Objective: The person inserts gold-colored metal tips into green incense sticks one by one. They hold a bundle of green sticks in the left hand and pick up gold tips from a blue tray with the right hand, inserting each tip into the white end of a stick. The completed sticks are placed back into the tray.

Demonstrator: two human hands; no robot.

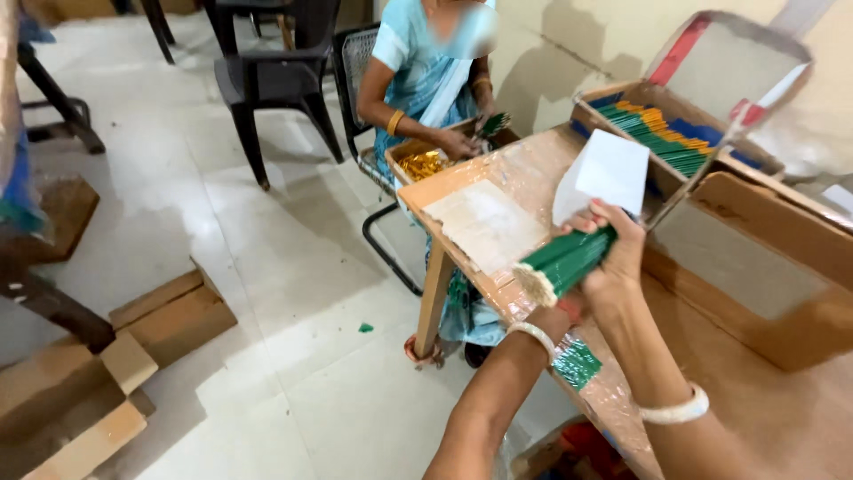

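Observation:
My right hand [615,251] grips a bundle of green sticks [565,262] above the taped table [533,173], its pale cut ends pointing left. A white paper pouch [604,174] stands at the far end of the bundle, touching my fingertips. My left hand [560,316] sits under the bundle and is mostly hidden by it, so its grip does not show. A few green sticks [577,363] lie on the table below my left wrist.
A cardboard box [675,124] of green sticks with orange tips stands open at the back right. A seated person in light blue [426,67] handles sticks beside a tray of gold wrappers [421,164]. Black chairs [271,76] and cardboard pieces [133,347] stand on the floor.

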